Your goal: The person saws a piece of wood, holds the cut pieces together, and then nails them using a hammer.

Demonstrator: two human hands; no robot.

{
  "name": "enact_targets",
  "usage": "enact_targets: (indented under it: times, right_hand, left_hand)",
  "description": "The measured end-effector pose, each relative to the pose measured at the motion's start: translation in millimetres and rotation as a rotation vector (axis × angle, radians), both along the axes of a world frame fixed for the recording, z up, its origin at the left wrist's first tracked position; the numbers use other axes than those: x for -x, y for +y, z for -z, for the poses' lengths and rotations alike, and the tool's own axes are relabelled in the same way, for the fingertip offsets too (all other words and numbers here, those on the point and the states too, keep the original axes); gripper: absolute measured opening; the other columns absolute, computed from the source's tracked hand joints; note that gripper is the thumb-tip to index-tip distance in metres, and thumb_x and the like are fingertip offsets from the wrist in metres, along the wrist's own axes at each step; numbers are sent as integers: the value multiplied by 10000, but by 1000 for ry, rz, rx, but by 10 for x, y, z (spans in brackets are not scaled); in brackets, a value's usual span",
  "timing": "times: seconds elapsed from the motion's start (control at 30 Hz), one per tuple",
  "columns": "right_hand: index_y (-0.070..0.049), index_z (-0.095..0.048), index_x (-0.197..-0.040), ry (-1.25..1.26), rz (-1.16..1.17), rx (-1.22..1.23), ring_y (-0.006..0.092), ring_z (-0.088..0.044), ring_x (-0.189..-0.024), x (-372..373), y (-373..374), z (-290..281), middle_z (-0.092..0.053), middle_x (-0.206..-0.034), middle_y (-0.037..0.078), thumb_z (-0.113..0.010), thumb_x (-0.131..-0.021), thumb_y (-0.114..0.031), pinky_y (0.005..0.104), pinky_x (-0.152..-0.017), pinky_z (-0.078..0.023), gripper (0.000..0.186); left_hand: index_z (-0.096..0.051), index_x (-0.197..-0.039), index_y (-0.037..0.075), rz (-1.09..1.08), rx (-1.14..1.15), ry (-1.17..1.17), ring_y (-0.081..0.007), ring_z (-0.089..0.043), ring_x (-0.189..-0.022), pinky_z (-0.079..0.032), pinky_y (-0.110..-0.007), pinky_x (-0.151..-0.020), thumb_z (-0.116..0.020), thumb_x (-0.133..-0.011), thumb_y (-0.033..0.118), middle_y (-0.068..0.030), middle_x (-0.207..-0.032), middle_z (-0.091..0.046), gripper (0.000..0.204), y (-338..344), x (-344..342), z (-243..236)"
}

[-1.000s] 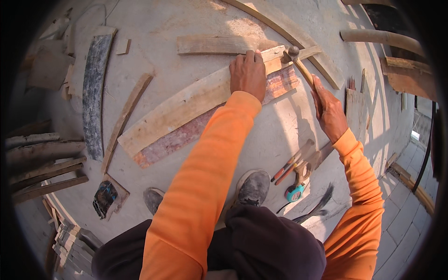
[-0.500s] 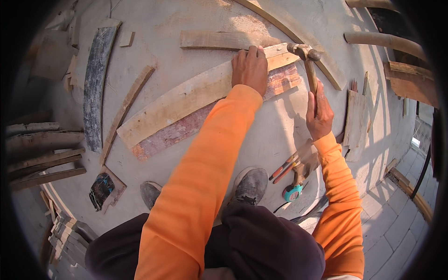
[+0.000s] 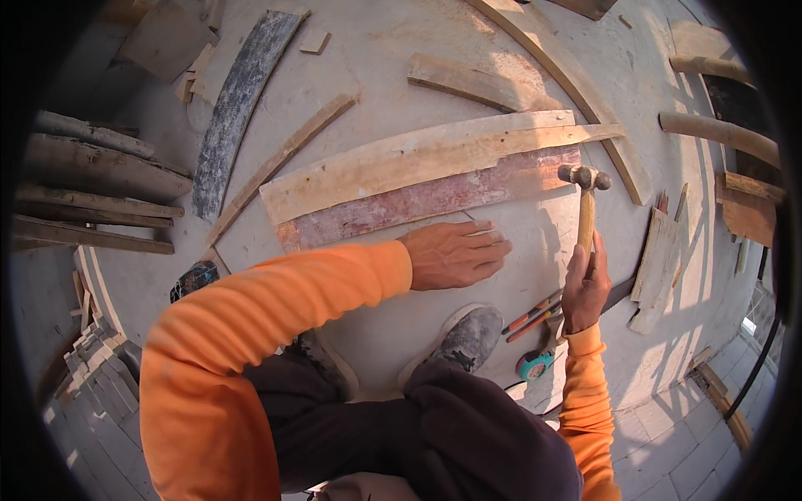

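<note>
My right hand (image 3: 587, 288) grips the wooden handle of a hammer (image 3: 586, 219), whose metal head points away from me, beside the right end of the planks. My left hand (image 3: 458, 255) holds nothing; its fingers are stretched out, pointing right, just on the near side of the planks. A pale wooden plank (image 3: 384, 171) lies slantwise on the floor, with a narrow strip jutting out at its right end. Partly under it, along its near edge, lies a reddish, stained plank (image 3: 418, 200).
By my right forearm lie a teal tape measure (image 3: 535, 365), red-orange handled pliers (image 3: 532, 316) and a saw blade (image 3: 620, 292). Beyond the planks are a short board (image 3: 464, 81) and a long beam (image 3: 585, 96). Leftward lie a thin stick (image 3: 284, 159), a dark-stained board (image 3: 242, 113) and stacked timber (image 3: 100, 167).
My left hand has let go of the pale plank and come back toward me. The hammer has moved away from the plank's end with my right hand. The view has shifted.
</note>
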State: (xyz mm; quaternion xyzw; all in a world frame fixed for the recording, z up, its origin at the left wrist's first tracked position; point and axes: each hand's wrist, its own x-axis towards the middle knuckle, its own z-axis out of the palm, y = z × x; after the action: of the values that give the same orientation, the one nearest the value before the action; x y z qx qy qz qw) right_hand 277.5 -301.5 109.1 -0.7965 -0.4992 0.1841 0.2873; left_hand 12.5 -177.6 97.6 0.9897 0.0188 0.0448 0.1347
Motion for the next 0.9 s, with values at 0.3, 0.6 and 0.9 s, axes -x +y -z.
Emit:
enact_targets:
  times: [0.3,0.6,0.9]
  right_hand:
    - [9,-570,-1364,169,-241,166,191,-647,-645,218,581,-688,-670,-770,144,-587,-1016,-107,325,-618,-501,367]
    - [27,-559,-1371,-279,-766,271,473,-636,-732,473,1638,-933,-662,-887,311,-580,-1018,-177,503,-727,-501,408]
    - [31,-584,-1372,-317,-683,207,446,-631,-657,632,1770,-990,-645,-818,303,-595,-1006,-133,456,-672,-510,401]
  left_hand:
    - [-670,-1153,7,-181,-22,519,-279,-605,-1184,-461,-397,-1072,-630,-844,127,-134,-1178,-656,334,394,1827,-951]
    - [-476,-1421,-43,-896,99,2,-325,-492,-1353,-384,-425,-1154,-763,-867,254,-199,-1440,-524,691,713,419,320]
    - [-448,-1462,-64,-897,274,121,-328,-512,-1298,-398,-415,-1111,-797,-833,235,-195,-1402,-546,779,765,234,467]
